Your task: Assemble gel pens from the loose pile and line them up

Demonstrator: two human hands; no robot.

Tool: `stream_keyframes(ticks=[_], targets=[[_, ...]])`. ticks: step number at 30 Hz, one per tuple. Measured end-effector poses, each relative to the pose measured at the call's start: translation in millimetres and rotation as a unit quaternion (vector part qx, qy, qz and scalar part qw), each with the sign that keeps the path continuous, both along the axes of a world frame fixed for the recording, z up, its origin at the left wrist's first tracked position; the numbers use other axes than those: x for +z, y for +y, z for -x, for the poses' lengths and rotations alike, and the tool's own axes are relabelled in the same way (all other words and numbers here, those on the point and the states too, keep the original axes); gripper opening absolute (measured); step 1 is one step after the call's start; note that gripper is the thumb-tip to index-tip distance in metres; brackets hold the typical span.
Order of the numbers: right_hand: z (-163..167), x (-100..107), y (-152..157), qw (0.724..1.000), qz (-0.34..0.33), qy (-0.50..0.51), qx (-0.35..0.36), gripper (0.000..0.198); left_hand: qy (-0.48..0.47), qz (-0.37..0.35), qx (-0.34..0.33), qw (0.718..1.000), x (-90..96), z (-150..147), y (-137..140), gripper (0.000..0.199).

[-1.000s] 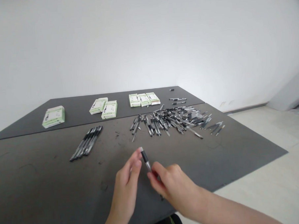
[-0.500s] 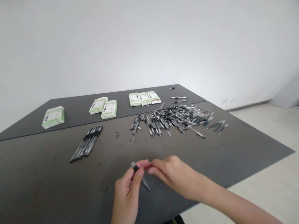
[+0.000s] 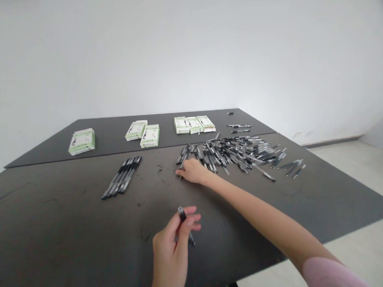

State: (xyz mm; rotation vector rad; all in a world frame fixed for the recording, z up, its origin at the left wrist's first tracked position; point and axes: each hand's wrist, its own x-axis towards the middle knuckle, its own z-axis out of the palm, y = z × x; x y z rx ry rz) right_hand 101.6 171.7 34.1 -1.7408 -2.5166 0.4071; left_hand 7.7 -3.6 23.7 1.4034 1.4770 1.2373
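Note:
My left hand (image 3: 171, 246) is near the table's front edge, its thumb and forefinger closed on a dark-capped pen (image 3: 182, 213). That pen slants down, its lower end showing below my fingers, while the other fingers stretch out. Reaching forward, my right hand (image 3: 194, 171) is at the left front of a large heap of loose pens (image 3: 239, 153). Its fingers are pinched on a slim pen, whose end pokes out under the thumb; the rest is mostly covered. Left of it lies a neat row of several capped pens (image 3: 123, 177).
Green-and-white pen boxes stand on the far table: one at the left (image 3: 82, 142), two overlapping (image 3: 149, 137), three together (image 3: 195, 125). Pens (image 3: 239, 125) and a small black piece (image 3: 230, 113) lie far right. Thin refills (image 3: 294, 167) lie right of the heap. A white wall (image 3: 175, 55) rises behind.
My right hand has moved away from my left hand, forward to the heap's left edge. My left hand still holds its pen. The whole view has shifted a little.

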Motion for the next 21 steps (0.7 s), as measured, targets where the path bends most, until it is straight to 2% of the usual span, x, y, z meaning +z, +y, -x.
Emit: stream_keyframes(ticks=[5,12,21], targets=[[3.5,-4.0,-0.4,0.999,0.021,-0.022,-0.01,0.034,0.003,-0.031,-0.003,1.0,0.1,-0.7,-1.5,0.031],[7.0,0.8,-9.5,0.998,0.04,-0.039,-0.017,0.028,0.011,-0.016,0.024,1.0,-2.6,0.8,-3.5,0.039],[-9.3,0.5,-30.8,0.999,0.009,-0.03,-0.025,0.024,-0.058,0.003,0.041,0.997,-12.1,3.8,-0.8,0.041]])
